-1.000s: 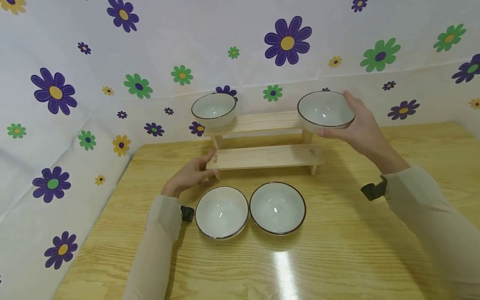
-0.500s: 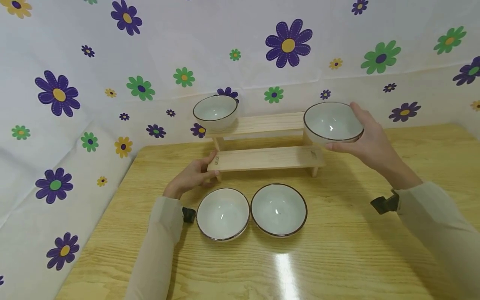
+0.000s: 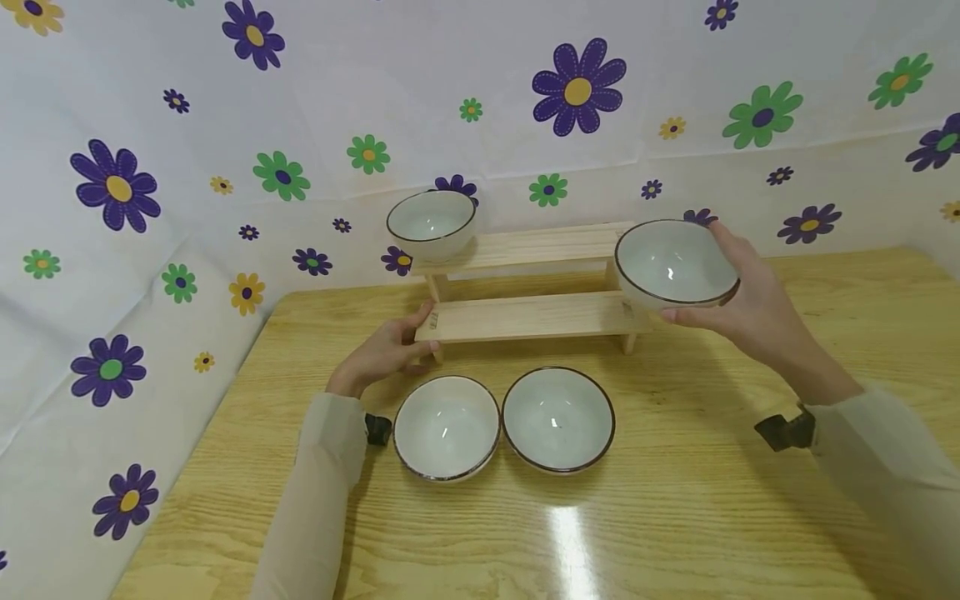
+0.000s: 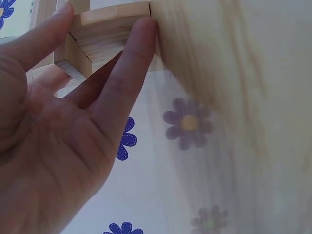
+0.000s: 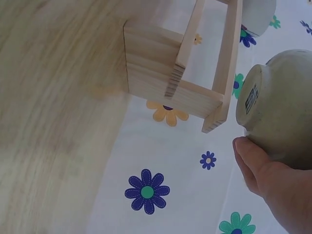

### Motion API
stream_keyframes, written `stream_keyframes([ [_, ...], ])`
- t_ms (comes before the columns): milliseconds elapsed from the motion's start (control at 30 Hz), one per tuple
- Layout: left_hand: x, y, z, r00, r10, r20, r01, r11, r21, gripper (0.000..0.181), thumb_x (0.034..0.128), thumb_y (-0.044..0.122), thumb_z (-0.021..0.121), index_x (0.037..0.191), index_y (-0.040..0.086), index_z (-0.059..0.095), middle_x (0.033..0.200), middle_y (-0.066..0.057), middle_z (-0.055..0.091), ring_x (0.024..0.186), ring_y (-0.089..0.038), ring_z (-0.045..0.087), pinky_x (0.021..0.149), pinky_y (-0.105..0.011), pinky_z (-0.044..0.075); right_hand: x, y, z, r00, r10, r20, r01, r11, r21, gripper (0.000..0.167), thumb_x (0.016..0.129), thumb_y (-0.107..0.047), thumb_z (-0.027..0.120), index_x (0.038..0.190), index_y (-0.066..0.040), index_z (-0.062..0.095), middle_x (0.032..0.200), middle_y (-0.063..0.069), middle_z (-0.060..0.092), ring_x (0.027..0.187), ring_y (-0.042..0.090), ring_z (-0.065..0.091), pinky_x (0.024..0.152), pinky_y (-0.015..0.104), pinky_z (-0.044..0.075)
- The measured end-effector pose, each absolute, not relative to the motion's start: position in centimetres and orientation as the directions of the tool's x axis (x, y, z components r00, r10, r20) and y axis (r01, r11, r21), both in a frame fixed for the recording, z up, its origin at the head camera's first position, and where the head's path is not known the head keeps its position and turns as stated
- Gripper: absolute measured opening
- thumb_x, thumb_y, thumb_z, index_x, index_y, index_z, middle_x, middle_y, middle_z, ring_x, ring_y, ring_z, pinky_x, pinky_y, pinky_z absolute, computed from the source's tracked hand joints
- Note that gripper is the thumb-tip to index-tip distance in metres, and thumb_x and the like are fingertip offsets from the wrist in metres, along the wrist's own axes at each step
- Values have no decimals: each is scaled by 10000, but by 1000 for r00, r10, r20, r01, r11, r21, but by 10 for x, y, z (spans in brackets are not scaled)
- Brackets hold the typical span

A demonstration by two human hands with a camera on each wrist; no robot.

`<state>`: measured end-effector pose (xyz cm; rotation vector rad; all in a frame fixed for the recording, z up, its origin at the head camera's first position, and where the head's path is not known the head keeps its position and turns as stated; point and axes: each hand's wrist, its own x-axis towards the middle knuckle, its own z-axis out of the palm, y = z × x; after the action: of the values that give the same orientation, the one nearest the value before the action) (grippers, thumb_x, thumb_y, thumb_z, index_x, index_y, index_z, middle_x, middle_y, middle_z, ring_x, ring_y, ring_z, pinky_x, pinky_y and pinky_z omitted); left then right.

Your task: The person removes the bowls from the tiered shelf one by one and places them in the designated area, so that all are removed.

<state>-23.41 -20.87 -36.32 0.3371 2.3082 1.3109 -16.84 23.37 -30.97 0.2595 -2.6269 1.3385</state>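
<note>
Held bowl (image 3: 675, 262) sits lower and farther right in the head view than half a second ago; left hand (image 3: 382, 350) unmoved on the wooden rack (image 3: 525, 318).
Right hand (image 3: 753, 304) clamped on the bowl from its right side: thumb under the near side, fingers at the far rim, bowl rim-up and clear of the table (image 3: 675, 500). More of the upper shelf's right end now shows beside it. Left thumb and fingers close about the lower shelf's left end. Upper-shelf bowl (image 3: 431, 225) unchanged.
</note>
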Motion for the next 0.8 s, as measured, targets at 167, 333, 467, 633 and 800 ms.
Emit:
stream_keyframes([
  [167, -235, -208, -363, -860, 437, -263, -10, 500, 866, 770, 1077, 101, 556, 1656, 148, 51, 1589, -301, 354, 1284, -398, 554, 1013, -457, 563, -162, 236, -315, -962, -83, 259, -261, 548, -795, 1159, 808, -58, 855, 1661, -52, 71, 1597, 321, 258, 1341, 520, 352, 787, -35, 363],
  [333, -236, -208, -363, -858, 441, -263, -19, 484, 875, 771, 1077, 78, 546, 1655, 140, 40, 1631, -291, 289, 1321, -403, 530, 1010, -445, 566, -156, 239, -320, -962, -85, 260, -264, 541, -799, 1151, 811, -42, 847, 1654, -21, 64, 1603, 338, 227, 1343, 543, 332, 779, -54, 348],
  [467, -235, -208, -361, -858, 442, -262, -22, 478, 878, 773, 1073, 65, 547, 1655, 135, 41, 1650, -286, 249, 1325, -406, 524, 1002, -440, 572, -153, 241, -323, -962, -89, 258, -265, 537, -801, 1156, 800, -34, 851, 1646, 4, 65, 1594, 357, 230, 1334, 550, 334, 787, -58, 346],
  [633, -234, -208, -360, -858, 441, -262, -19, 484, 875, 777, 1073, 71, 551, 1654, 134, 39, 1653, -288, 238, 1320, -408, 526, 1000, -442, 573, -148, 245, -327, -965, -98, 244, -257, 545, -798, 1181, 797, -55, 867, 1651, -15, 52, 1635, 334, 176, 1360, 565, 310, 807, -50, 346],
  [800, -234, -208, -360, -858, 440, -266, -21, 486, 874, 778, 1073, 71, 551, 1655, 137, 38, 1664, -281, 215, 1336, -418, 515, 1009, -447, 567, -142, 246, -331, -966, -90, 241, -250, 559, -790, 1189, 795, -80, 881, 1654, -25, 61, 1656, 314, 158, 1368, 579, 314, 815, -47, 338],
])
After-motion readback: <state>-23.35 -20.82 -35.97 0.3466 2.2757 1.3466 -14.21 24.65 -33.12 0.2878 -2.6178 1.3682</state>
